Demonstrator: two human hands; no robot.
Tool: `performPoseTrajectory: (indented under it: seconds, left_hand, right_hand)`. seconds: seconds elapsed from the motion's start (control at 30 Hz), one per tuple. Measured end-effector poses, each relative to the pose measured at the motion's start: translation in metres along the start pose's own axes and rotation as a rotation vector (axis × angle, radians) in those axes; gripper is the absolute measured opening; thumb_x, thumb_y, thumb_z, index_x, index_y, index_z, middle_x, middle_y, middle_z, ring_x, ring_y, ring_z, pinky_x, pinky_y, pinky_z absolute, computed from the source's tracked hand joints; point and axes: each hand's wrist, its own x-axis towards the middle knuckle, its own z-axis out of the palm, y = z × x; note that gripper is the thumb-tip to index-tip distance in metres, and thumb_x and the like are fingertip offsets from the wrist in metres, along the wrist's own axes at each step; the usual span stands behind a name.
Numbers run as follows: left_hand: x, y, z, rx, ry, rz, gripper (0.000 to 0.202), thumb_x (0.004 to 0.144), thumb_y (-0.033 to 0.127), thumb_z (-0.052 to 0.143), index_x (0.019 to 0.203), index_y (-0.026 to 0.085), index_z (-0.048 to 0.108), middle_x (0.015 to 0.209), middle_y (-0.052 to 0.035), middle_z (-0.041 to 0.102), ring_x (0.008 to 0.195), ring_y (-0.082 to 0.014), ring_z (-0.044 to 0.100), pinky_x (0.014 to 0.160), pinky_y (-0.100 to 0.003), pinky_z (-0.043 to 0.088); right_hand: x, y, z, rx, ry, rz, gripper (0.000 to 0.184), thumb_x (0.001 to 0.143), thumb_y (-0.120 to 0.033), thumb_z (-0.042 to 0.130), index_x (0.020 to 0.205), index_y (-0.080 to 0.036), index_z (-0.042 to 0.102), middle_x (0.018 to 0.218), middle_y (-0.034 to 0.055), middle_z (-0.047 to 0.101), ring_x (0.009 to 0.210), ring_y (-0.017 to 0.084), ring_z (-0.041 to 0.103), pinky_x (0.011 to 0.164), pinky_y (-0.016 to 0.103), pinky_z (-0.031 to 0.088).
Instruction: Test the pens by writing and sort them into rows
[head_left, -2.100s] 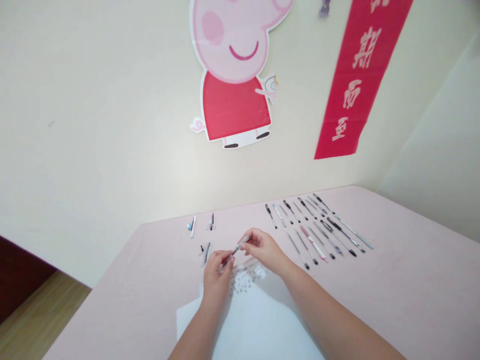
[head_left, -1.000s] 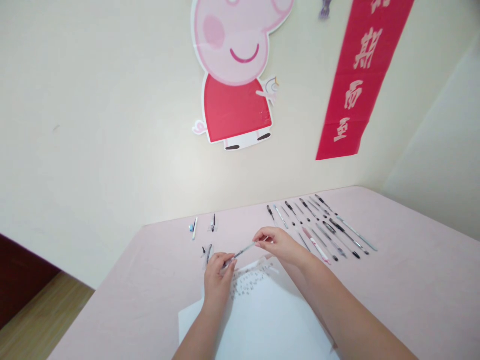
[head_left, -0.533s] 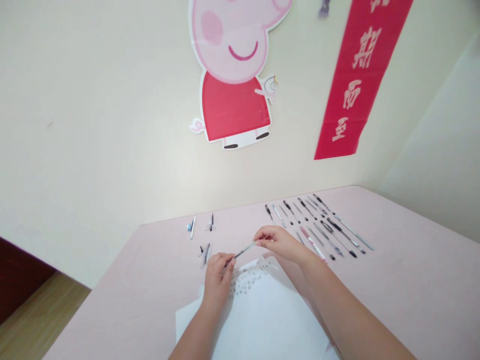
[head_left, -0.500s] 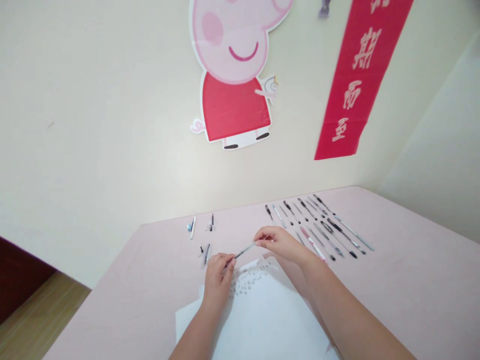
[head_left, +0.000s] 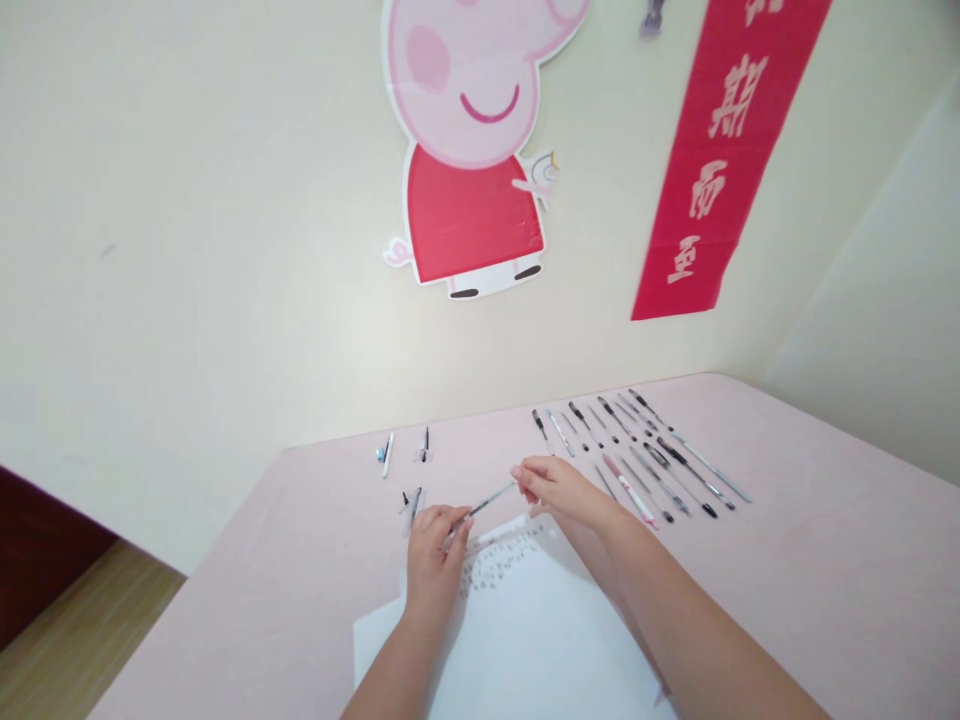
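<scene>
My left hand [head_left: 435,545] pinches the lower end of a thin clear pen [head_left: 484,500] above a white sheet of paper [head_left: 517,640] with small scribbles near its far edge. My right hand [head_left: 559,490] has closed fingers on the pen's other end, so the pen spans between both hands. It looks drawn out lengthwise, as if a refill is sliding from the barrel.
A row of several pens [head_left: 645,450] lies on the pink table [head_left: 825,560] to the right. A few pen parts [head_left: 412,503] and caps [head_left: 386,455] lie left of the hands. The wall behind carries a cartoon pig cutout [head_left: 472,150] and a red banner [head_left: 720,150].
My hands have drawn apart along the pen; the right hand moved rightward and the pen between them now looks longer. The left hand stayed in place.
</scene>
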Motion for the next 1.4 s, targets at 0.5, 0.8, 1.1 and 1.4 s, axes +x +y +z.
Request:
performPoseTrajectory:
  seconds: [0.5, 0.8, 1.1, 1.4]
  left_hand:
    - [-0.001, -0.006, 0.002, 0.018, -0.021, 0.011, 0.02, 0.084, 0.03, 0.052, 0.091, 0.021, 0.068, 0.082, -0.0042, 0.064, 0.082, -0.0198, 0.057, 0.075, -0.037, 0.045]
    - [-0.001, -0.003, 0.003, 0.007, -0.04, 0.001, 0.02, 0.084, 0.031, 0.052, 0.09, 0.021, 0.068, 0.082, -0.0049, 0.064, 0.082, -0.0202, 0.058, 0.075, -0.037, 0.045]
    - [-0.002, -0.002, 0.005, -0.027, -0.058, 0.014, 0.022, 0.085, 0.032, 0.049, 0.09, 0.02, 0.067, 0.083, -0.0054, 0.064, 0.083, -0.0204, 0.058, 0.075, -0.038, 0.046]
    - [0.0, 0.001, 0.003, -0.04, -0.061, -0.006, 0.02, 0.084, 0.033, 0.051, 0.086, 0.02, 0.067, 0.081, -0.0052, 0.065, 0.081, -0.0201, 0.058, 0.074, -0.037, 0.046]
  right_hand:
    - [0.001, 0.001, 0.004, 0.035, 0.014, 0.04, 0.009, 0.073, -0.025, 0.056, 0.068, -0.016, 0.057, 0.063, 0.0002, 0.058, 0.061, 0.013, 0.053, 0.052, 0.021, 0.04]
    - [0.001, -0.005, 0.001, 0.07, 0.028, -0.017, 0.003, 0.069, -0.016, 0.058, 0.072, -0.016, 0.059, 0.067, -0.0005, 0.058, 0.064, 0.011, 0.051, 0.059, 0.023, 0.039]
    - [-0.001, -0.007, -0.003, 0.091, 0.032, -0.053, 0.008, 0.069, -0.021, 0.061, 0.076, -0.017, 0.062, 0.072, 0.0008, 0.061, 0.07, 0.014, 0.055, 0.063, 0.024, 0.041]
    - [0.0, -0.007, -0.004, 0.099, 0.018, -0.066, 0.01, 0.068, -0.017, 0.059, 0.078, -0.017, 0.062, 0.076, 0.0016, 0.062, 0.073, 0.014, 0.055, 0.065, 0.024, 0.042]
